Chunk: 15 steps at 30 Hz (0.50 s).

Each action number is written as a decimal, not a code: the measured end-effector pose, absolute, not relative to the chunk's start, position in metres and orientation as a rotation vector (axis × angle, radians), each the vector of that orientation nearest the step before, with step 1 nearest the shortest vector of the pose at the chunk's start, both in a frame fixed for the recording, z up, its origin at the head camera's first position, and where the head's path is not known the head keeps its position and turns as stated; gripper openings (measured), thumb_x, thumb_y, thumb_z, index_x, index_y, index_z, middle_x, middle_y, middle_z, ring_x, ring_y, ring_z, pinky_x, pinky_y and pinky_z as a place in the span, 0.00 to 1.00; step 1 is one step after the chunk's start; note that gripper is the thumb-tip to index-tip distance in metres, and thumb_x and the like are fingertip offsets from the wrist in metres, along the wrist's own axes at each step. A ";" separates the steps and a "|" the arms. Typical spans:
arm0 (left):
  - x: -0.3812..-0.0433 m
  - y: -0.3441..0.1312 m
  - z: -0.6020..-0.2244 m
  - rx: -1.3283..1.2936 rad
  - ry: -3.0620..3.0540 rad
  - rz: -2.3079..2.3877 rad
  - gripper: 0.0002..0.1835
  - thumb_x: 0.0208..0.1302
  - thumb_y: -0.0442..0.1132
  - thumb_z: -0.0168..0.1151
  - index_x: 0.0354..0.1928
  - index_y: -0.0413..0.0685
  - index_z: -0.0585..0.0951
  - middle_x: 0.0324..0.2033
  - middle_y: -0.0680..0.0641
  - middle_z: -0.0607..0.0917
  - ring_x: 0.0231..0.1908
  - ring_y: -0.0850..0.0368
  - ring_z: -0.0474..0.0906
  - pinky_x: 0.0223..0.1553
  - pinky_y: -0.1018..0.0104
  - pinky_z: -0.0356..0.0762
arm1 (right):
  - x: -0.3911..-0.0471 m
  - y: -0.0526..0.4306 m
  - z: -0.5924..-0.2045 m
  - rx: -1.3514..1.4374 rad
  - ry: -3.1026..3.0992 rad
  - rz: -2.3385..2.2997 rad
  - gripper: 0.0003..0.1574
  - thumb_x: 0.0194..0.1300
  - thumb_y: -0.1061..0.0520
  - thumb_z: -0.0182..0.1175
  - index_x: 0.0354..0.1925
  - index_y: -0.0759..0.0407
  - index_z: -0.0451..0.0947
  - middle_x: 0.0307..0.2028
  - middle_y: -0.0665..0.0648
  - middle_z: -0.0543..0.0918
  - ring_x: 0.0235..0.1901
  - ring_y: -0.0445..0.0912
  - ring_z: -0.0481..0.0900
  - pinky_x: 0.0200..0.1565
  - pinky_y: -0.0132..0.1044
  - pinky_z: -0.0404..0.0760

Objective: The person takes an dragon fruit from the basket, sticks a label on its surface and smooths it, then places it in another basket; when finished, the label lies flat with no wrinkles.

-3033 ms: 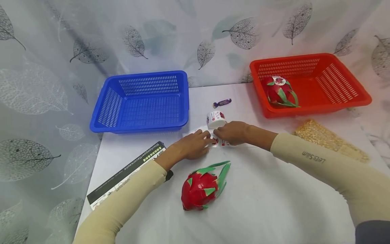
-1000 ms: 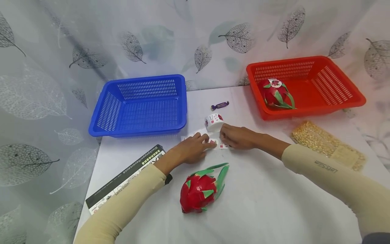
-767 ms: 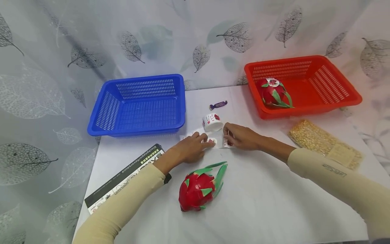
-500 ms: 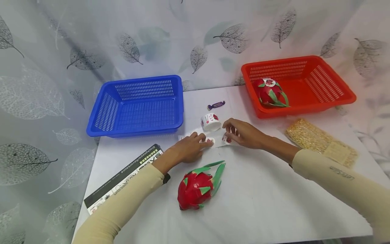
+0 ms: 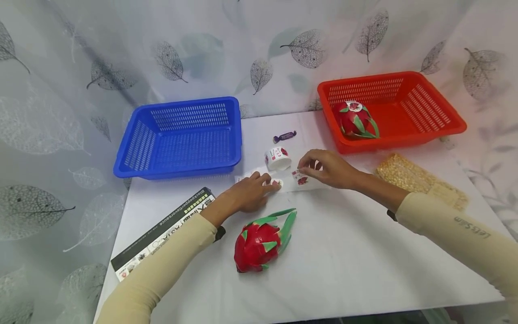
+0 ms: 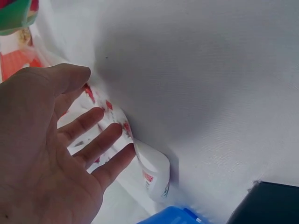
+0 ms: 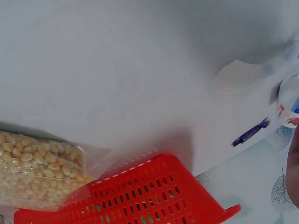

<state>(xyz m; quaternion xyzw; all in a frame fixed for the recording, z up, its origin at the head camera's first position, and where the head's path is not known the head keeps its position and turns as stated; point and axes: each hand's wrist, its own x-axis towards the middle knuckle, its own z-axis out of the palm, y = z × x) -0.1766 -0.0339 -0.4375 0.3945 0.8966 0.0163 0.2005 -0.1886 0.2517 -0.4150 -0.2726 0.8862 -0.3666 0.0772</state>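
Observation:
My left hand (image 5: 251,192) rests on a strip of printed labels (image 5: 289,183), its fingers fairly straight and spread in the left wrist view. The strip runs from a white label roll (image 5: 278,158) standing on its edge. To the right, my right hand (image 5: 329,168) pinches a white sticker (image 5: 301,178) with red fruit print between thumb and fingers, partly lifted off the strip. In the right wrist view only an edge of that hand (image 7: 293,172) shows. A red dragon fruit (image 5: 256,245) with green leaves lies nearer me, below the left hand.
A blue basket (image 5: 236,135) stands at the back left. At the back right, a red basket (image 5: 441,132) holds another dragon fruit (image 5: 354,119) bearing a sticker. A wrapped candy (image 5: 285,137), a bag of corn kernels (image 5: 404,175) and a black-and-white pasta box (image 5: 166,229) lie around.
My right hand has moved slightly right and up, pulling the pinched sticker away from the strip. The left hand stays on the strip. The head view has shifted a little.

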 end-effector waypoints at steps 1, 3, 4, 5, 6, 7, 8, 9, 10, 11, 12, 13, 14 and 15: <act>-0.177 -0.034 -0.437 1.095 2.501 0.055 0.30 0.81 0.44 0.57 0.81 0.64 0.68 0.73 0.44 0.72 0.70 0.46 0.69 0.68 0.52 0.77 | -0.188 0.250 -0.413 -0.815 2.642 -1.117 0.11 0.67 0.63 0.73 0.48 0.59 0.87 0.43 0.53 0.90 0.40 0.46 0.84 0.47 0.38 0.87; -0.179 -0.035 -0.434 1.089 2.487 0.080 0.29 0.81 0.45 0.56 0.80 0.62 0.69 0.72 0.44 0.73 0.69 0.46 0.70 0.68 0.52 0.78 | -0.187 0.247 -0.409 -0.811 2.619 -1.143 0.10 0.68 0.62 0.73 0.47 0.58 0.87 0.41 0.52 0.90 0.40 0.45 0.84 0.46 0.38 0.86; -0.180 -0.036 -0.433 1.088 2.480 0.092 0.28 0.81 0.45 0.56 0.80 0.61 0.70 0.72 0.44 0.73 0.69 0.46 0.70 0.68 0.52 0.78 | -0.186 0.245 -0.407 -0.807 2.609 -1.152 0.09 0.68 0.62 0.73 0.47 0.58 0.87 0.40 0.51 0.90 0.39 0.45 0.84 0.46 0.37 0.86; -0.181 -0.036 -0.431 1.083 2.471 0.105 0.28 0.81 0.45 0.56 0.79 0.60 0.71 0.72 0.44 0.74 0.70 0.46 0.70 0.68 0.52 0.77 | -0.185 0.243 -0.404 -0.796 2.592 -1.162 0.09 0.68 0.61 0.73 0.46 0.57 0.88 0.39 0.50 0.90 0.39 0.45 0.84 0.45 0.36 0.86; -0.182 -0.037 -0.430 1.082 2.465 0.119 0.27 0.81 0.44 0.56 0.79 0.59 0.71 0.72 0.43 0.74 0.69 0.46 0.71 0.68 0.52 0.77 | -0.183 0.241 -0.401 -0.788 2.573 -1.174 0.08 0.68 0.61 0.73 0.46 0.57 0.88 0.39 0.50 0.90 0.40 0.45 0.84 0.45 0.35 0.85; -0.182 -0.037 -0.430 1.077 2.460 0.133 0.26 0.81 0.44 0.56 0.78 0.59 0.72 0.71 0.44 0.74 0.69 0.46 0.71 0.68 0.51 0.77 | -0.182 0.239 -0.398 -0.779 2.551 -1.186 0.08 0.69 0.61 0.73 0.46 0.56 0.88 0.39 0.50 0.89 0.40 0.46 0.84 0.45 0.34 0.85; -0.182 -0.038 -0.429 1.072 2.456 0.145 0.26 0.81 0.44 0.56 0.78 0.58 0.73 0.71 0.44 0.75 0.70 0.46 0.71 0.69 0.51 0.77 | -0.180 0.237 -0.396 -0.768 2.532 -1.195 0.08 0.69 0.60 0.73 0.46 0.56 0.87 0.39 0.50 0.89 0.40 0.46 0.84 0.44 0.33 0.85; -0.182 -0.039 -0.429 1.068 2.453 0.153 0.25 0.81 0.44 0.56 0.77 0.58 0.74 0.71 0.44 0.75 0.70 0.46 0.71 0.69 0.51 0.77 | -0.179 0.235 -0.393 -0.758 2.510 -1.205 0.08 0.69 0.60 0.73 0.46 0.56 0.87 0.39 0.50 0.89 0.41 0.46 0.84 0.44 0.32 0.84; -0.182 -0.040 -0.430 1.062 2.451 0.159 0.25 0.82 0.44 0.55 0.77 0.58 0.74 0.72 0.44 0.75 0.70 0.46 0.71 0.69 0.51 0.76 | -0.177 0.233 -0.390 -0.749 2.487 -1.216 0.08 0.69 0.60 0.73 0.46 0.56 0.87 0.39 0.50 0.89 0.41 0.47 0.83 0.44 0.32 0.84; -0.182 -0.040 -0.430 1.059 2.451 0.166 0.25 0.82 0.44 0.55 0.77 0.57 0.74 0.72 0.44 0.75 0.70 0.46 0.71 0.70 0.51 0.76 | -0.175 0.231 -0.388 -0.737 2.460 -1.232 0.07 0.69 0.59 0.73 0.46 0.56 0.87 0.39 0.51 0.89 0.41 0.48 0.83 0.44 0.32 0.84; -0.181 -0.041 -0.430 1.056 2.451 0.174 0.25 0.82 0.43 0.55 0.76 0.57 0.75 0.72 0.44 0.75 0.70 0.46 0.71 0.70 0.51 0.75 | -0.173 0.229 -0.386 -0.727 2.436 -1.245 0.07 0.69 0.59 0.72 0.45 0.56 0.87 0.39 0.52 0.88 0.41 0.49 0.83 0.44 0.32 0.85; -0.180 -0.042 -0.429 1.051 2.453 0.187 0.24 0.82 0.43 0.55 0.76 0.57 0.75 0.72 0.44 0.75 0.70 0.46 0.71 0.70 0.51 0.75 | -0.171 0.227 -0.384 -0.715 2.408 -1.260 0.07 0.70 0.59 0.72 0.45 0.56 0.87 0.39 0.52 0.88 0.41 0.49 0.83 0.44 0.32 0.85; -0.180 -0.043 -0.429 1.047 2.456 0.197 0.24 0.82 0.43 0.55 0.76 0.57 0.76 0.71 0.44 0.75 0.70 0.46 0.71 0.71 0.51 0.75 | -0.170 0.225 -0.383 -0.704 2.383 -1.274 0.07 0.70 0.59 0.72 0.45 0.56 0.87 0.39 0.53 0.88 0.41 0.50 0.83 0.44 0.33 0.86; -0.178 -0.044 -0.428 1.043 2.461 0.212 0.24 0.81 0.43 0.55 0.75 0.56 0.76 0.71 0.45 0.76 0.70 0.46 0.71 0.71 0.51 0.75 | -0.168 0.224 -0.382 -0.695 2.353 -1.290 0.07 0.70 0.59 0.71 0.46 0.57 0.87 0.39 0.54 0.87 0.41 0.51 0.83 0.44 0.33 0.86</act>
